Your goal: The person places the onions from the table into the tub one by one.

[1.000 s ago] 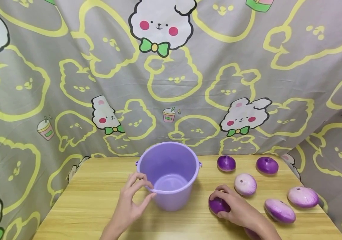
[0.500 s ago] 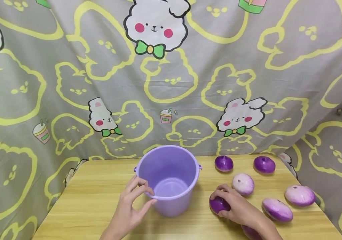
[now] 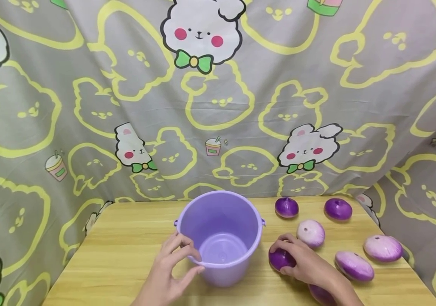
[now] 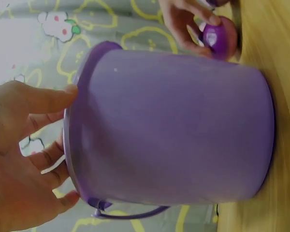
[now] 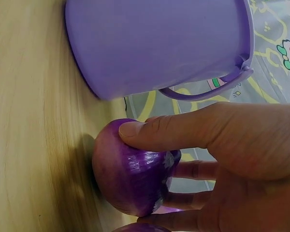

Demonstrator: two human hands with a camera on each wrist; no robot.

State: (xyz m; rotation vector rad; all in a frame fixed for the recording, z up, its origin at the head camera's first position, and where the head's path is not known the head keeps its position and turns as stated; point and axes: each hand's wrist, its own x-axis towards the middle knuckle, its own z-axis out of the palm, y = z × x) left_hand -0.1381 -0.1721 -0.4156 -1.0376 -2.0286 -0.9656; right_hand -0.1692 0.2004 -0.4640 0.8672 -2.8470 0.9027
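Your right hand (image 3: 306,262) is gripping a dark purple onion (image 3: 279,260), its fingers curling round the sides; the onion is apparently resting on the bench (image 3: 126,242), just right of the bucket (image 3: 228,277) and below its rim. Your left hand (image 3: 172,268) is pinching the bucket's near-left edge, with the bucket standing between that hand and the onion.

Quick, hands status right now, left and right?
Left hand: holding the purple bucket by its rim, thumb outside, fingers inside.
Right hand: holding a dark purple onion between thumb and fingers.
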